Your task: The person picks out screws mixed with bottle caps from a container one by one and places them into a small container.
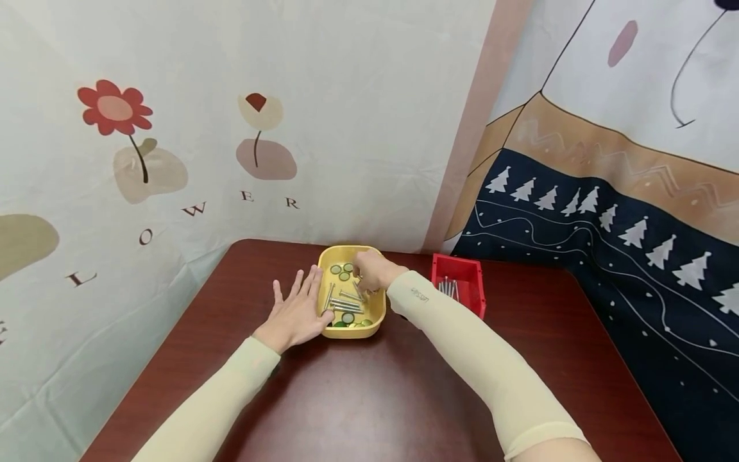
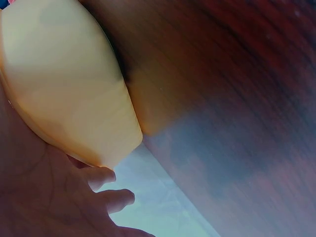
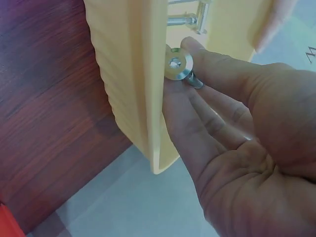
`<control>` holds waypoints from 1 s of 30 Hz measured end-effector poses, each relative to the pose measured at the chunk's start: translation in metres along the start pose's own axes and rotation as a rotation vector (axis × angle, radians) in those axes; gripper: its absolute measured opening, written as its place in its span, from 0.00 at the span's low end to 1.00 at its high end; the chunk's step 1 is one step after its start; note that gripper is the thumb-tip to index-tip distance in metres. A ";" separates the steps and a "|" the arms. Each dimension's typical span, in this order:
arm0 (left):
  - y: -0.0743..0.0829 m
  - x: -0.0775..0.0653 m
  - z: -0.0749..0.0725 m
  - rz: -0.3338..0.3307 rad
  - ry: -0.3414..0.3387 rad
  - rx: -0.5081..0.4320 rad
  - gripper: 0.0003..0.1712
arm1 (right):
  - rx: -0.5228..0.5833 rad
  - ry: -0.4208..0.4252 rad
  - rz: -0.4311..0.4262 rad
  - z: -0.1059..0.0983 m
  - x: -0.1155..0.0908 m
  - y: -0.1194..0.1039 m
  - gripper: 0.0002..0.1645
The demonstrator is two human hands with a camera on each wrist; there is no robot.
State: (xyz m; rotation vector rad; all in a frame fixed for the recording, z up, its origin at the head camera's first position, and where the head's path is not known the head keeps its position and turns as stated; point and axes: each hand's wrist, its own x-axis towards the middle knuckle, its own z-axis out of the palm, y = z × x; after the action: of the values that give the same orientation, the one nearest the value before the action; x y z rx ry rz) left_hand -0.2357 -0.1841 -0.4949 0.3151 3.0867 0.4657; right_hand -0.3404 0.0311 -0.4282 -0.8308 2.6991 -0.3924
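A yellow tray (image 1: pixel 349 333) stands near the table's far edge. Inside it lie several silver bolts (image 1: pixel 346 305) and round pieces (image 1: pixel 344 276) with green rims. My left hand (image 1: pixel 296 317) rests against the tray's left side, fingers straight and spread, thumb at the front left corner. In the left wrist view its fingers (image 2: pixel 116 201) show beside the tray's outer wall (image 2: pixel 69 84). Reaching into the right part of the tray, my right hand (image 1: pixel 372 269) pinches a bolt (image 3: pixel 177 63) between thumb and fingers; the bolt has a wide, flat head with a hex socket.
A red box (image 1: pixel 475 285) stands right of the tray, behind the right forearm, with several metal bolts (image 1: pixel 447 287) in it. The dark red-brown table (image 1: pixel 346 410) extends toward me. Printed cloth (image 1: pixel 369 128) hangs behind the table and on the right.
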 end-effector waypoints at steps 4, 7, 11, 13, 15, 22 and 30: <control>0.000 -0.001 0.002 -0.005 0.000 -0.008 0.61 | 0.037 0.045 -0.005 -0.001 -0.007 0.005 0.24; 0.000 -0.001 0.003 -0.005 0.003 -0.006 0.61 | 0.072 0.066 -0.012 -0.002 -0.012 0.009 0.24; 0.000 0.000 0.002 -0.005 -0.003 -0.004 0.61 | 0.144 0.087 -0.011 -0.005 -0.019 0.014 0.21; 0.000 0.000 0.002 -0.005 -0.004 -0.005 0.61 | 0.185 0.098 -0.003 -0.007 -0.023 0.017 0.18; 0.001 0.001 0.002 -0.005 -0.004 -0.006 0.60 | 0.227 0.106 0.010 -0.010 -0.028 0.019 0.17; 0.000 0.001 0.002 -0.008 -0.005 -0.002 0.61 | 0.424 0.091 0.055 -0.021 -0.042 0.030 0.17; 0.001 0.000 0.002 -0.007 -0.003 0.008 0.61 | 0.613 0.095 0.104 -0.026 -0.057 0.050 0.15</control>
State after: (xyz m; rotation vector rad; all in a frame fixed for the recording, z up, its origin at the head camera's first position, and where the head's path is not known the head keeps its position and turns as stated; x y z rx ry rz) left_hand -0.2359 -0.1827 -0.4962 0.3053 3.0864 0.4519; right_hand -0.3296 0.1086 -0.4102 -0.4957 2.4516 -1.1756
